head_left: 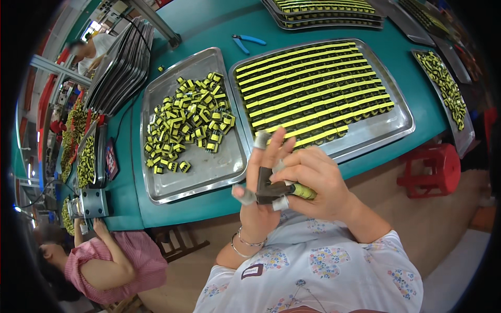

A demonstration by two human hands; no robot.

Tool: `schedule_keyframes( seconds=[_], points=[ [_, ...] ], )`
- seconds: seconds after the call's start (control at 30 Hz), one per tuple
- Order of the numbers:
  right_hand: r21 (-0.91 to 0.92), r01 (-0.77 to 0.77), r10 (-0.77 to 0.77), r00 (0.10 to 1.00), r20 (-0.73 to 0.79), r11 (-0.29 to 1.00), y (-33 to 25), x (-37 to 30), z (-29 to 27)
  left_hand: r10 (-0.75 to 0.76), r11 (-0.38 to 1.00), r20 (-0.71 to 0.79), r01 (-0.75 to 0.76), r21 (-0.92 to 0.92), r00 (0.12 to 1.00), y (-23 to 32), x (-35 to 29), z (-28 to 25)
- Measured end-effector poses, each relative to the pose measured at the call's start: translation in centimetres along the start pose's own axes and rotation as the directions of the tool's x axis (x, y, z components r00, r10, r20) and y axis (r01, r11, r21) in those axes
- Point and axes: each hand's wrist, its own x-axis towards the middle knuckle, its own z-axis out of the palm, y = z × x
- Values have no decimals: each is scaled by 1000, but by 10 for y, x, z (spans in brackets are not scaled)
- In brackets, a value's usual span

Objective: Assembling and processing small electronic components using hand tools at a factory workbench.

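Note:
My left hand (257, 211) is raised in front of my chest, its index finger and thumb around a dark brown angular block (267, 189). White covers sit on some of its fingertips. My right hand (319, 180) meets it from the right, fingers bent around a yellow-green taped piece (304, 191) that touches the dark block. How the two join is partly hidden by my fingers. Just beyond my hands lies a metal tray (386, 128) with neat rows of small black-and-yellow components (308, 88). A second metal tray (209, 177) to its left holds a loose heap of similar components (188, 115).
Blue-handled cutters (249, 41) lie behind the trays on the green table (203, 28). Stacked trays (122, 65) stand at the left, more filled trays (329, 21) at the back. A co-worker in pink (115, 261) sits at the lower left. A red stool (432, 169) is at the right.

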Motion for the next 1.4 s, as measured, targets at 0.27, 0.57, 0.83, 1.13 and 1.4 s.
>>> schedule_keyframes(
  seconds=[0.27, 0.57, 0.83, 1.13, 1.4],
  points=[
    [-297, 317, -318, 947, 46, 901, 13, -12, -2, -110, 986, 233, 135, -95, 966, -3, -1, -12],
    [-231, 325, -346, 937, -56, 917, 9, -22, -13, 143, 935, 38, -148, 323, 989, -8, 1, -31],
    [-360, -209, 125, 962, -243, 909, 42, -30, -93, 491, 75, -54, 20, 997, 870, 50, 16, -110],
    [-530, -289, 244, 957, -155, 798, 57, -24, -95, 325, 11, -89, 90, 996, 942, 54, 11, -136],
    [-515, -299, 263, 954, -144, 803, 64, -30, -95, 305, 9, -11, 9, 1000, 952, 54, 13, -186]
  ],
)
